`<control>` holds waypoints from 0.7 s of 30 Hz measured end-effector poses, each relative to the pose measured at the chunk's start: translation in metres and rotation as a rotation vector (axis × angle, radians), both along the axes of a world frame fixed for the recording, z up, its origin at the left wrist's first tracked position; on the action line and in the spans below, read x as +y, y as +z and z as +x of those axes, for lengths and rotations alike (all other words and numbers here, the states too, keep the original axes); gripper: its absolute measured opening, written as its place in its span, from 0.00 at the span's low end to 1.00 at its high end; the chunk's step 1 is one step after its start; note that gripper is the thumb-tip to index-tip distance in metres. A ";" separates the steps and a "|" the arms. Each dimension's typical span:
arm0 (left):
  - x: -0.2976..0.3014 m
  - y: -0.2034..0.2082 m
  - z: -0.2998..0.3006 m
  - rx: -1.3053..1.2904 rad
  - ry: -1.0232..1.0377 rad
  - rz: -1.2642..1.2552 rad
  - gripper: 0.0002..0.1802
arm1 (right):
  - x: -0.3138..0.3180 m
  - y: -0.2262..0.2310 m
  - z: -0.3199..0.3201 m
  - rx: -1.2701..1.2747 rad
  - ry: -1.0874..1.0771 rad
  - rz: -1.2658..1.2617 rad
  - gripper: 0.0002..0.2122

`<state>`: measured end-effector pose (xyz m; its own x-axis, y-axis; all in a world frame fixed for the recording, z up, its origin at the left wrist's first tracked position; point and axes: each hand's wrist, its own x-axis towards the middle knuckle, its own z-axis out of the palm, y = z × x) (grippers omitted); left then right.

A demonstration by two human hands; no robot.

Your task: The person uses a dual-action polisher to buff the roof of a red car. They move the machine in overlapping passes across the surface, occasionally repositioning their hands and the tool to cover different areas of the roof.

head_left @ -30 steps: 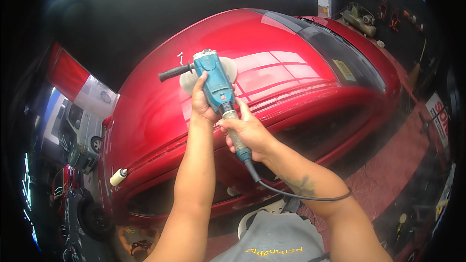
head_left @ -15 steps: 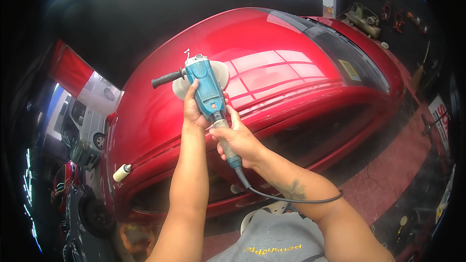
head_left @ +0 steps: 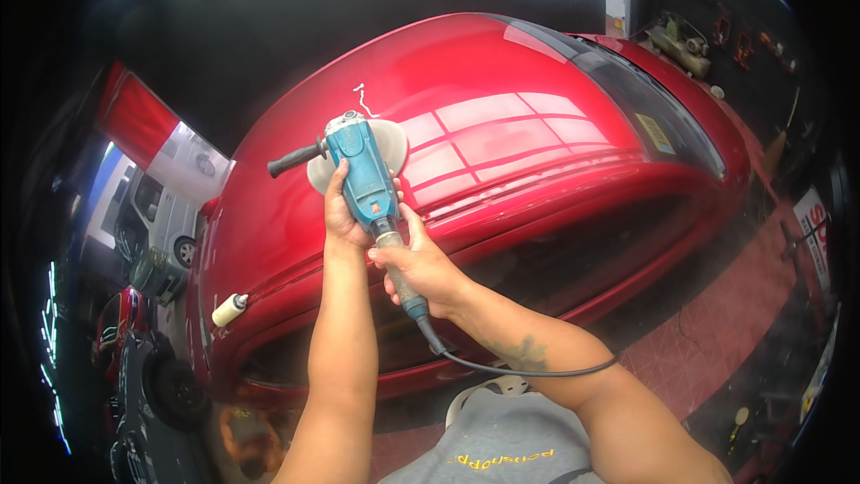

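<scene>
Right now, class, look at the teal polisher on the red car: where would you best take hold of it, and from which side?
Grip the teal polisher in two places, as the hands show: the left hand on the body from the near side, the right hand around the narrow rear handle where the cord exits. The black side handle, jutting left, probably offers steadier leverage.

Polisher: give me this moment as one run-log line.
left hand: grips polisher body | right hand: grips rear handle | pad: on red car roof | small bottle: on car, left
</scene>
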<state>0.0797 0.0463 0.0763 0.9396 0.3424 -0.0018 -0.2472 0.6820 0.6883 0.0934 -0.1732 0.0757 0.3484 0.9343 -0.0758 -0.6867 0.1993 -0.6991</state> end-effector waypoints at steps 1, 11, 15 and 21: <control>-0.001 0.001 -0.002 0.000 0.013 0.007 0.43 | 0.001 -0.001 0.000 0.006 0.009 0.006 0.54; -0.009 0.003 -0.025 -0.060 0.125 0.027 0.43 | -0.006 0.011 0.003 -0.067 0.104 -0.037 0.55; -0.022 -0.003 -0.038 -0.131 0.171 0.040 0.44 | -0.014 0.017 0.004 -0.149 0.162 -0.077 0.55; -0.068 -0.018 -0.017 -0.175 0.159 -0.001 0.44 | -0.061 0.015 0.012 -0.293 0.112 -0.186 0.54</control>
